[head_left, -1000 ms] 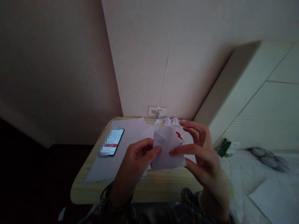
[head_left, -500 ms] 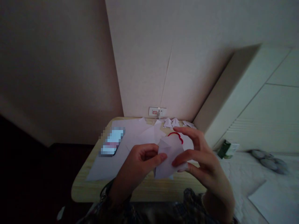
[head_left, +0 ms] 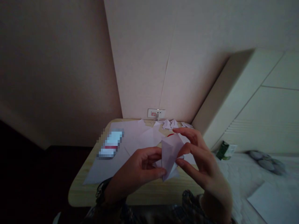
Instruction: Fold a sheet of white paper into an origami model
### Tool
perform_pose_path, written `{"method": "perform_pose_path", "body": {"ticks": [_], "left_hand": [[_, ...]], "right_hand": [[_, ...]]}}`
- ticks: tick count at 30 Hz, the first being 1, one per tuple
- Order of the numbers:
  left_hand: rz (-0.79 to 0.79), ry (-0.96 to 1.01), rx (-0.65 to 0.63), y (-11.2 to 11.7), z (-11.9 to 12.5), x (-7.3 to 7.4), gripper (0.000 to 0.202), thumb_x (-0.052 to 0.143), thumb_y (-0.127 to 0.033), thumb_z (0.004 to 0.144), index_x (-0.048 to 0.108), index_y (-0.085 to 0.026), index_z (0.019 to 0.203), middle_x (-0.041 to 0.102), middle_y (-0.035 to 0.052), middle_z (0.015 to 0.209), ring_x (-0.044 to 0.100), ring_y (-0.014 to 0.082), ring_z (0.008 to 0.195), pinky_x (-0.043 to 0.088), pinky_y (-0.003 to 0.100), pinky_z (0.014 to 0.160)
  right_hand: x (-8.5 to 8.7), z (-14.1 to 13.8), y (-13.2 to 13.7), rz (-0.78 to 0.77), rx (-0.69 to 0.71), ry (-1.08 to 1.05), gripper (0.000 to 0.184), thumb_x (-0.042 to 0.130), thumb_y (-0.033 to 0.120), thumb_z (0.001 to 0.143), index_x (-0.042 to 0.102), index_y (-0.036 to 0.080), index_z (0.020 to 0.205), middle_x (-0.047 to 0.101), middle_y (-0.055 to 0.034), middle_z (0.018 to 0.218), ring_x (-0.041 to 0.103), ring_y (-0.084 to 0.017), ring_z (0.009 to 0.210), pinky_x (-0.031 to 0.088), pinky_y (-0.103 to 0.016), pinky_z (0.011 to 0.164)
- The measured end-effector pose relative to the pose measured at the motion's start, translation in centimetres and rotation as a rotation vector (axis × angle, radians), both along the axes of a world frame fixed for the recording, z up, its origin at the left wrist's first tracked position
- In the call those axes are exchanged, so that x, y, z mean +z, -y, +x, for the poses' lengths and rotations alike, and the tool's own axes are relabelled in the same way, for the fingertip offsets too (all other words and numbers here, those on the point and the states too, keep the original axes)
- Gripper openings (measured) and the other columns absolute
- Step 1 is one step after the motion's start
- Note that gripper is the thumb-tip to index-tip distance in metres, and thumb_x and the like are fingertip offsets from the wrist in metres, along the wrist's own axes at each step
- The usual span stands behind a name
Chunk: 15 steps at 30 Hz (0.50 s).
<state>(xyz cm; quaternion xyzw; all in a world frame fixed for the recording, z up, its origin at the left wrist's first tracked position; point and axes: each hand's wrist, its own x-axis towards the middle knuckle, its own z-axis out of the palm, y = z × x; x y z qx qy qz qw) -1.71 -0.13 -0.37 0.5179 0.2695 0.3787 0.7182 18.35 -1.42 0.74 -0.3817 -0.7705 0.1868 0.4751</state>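
Observation:
A small folded white paper (head_left: 169,155) is held up in front of me above a small wooden table (head_left: 79,194). My left hand (head_left: 137,169) pinches its lower left edge between thumb and fingers. From the right, my right hand (head_left: 198,161) grips it with thumb and fingertips. The paper is creased into a narrow pointed shape.
On the table lie large white sheets (head_left: 109,165), a phone (head_left: 110,144) with a lit screen, several small folded paper pieces (head_left: 171,123) by the wall and something red (head_left: 170,135) behind the paper. A wall socket (head_left: 156,113) sits above. A bed with a green packet (head_left: 224,150) lies right.
The paper has been folded narrower between both hands and turned so its point faces down. Both hands have stayed at the same spot above the table.

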Motion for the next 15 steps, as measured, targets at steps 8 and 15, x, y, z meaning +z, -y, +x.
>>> {"method": "perform_pose_path", "body": {"ticks": [8, 15], "left_hand": [[-0.002, -0.031, -0.010, 0.13, -0.16, 0.24, 0.033, 0.076, -0.008, 0.073, 0.079, -0.022, 0.103, 0.079, 0.0080, 0.105, 0.074, 0.0171, 0.076, 0.053, 0.024, 0.070], [0.021, -0.062, 0.029, 0.11, -0.07, 0.49, 0.033, 0.074, -0.006, 0.070, 0.079, -0.021, 0.100, 0.079, 0.0075, 0.103, 0.073, 0.0167, 0.074, 0.055, 0.024, 0.068]], "right_hand": [[-0.26, 0.07, -0.16, -0.007, -0.002, -0.024, 0.009, 0.067, 0.025, 0.091, 0.064, 0.028, 0.084, 0.052, -0.0009, 0.140, 0.046, -0.027, 0.135, 0.040, -0.046, 0.111], [0.03, -0.49, -0.28, -0.009, -0.020, -0.043, 0.007, 0.067, 0.023, 0.091, 0.066, 0.029, 0.086, 0.056, -0.0030, 0.134, 0.051, -0.026, 0.130, 0.044, -0.044, 0.108]]}}
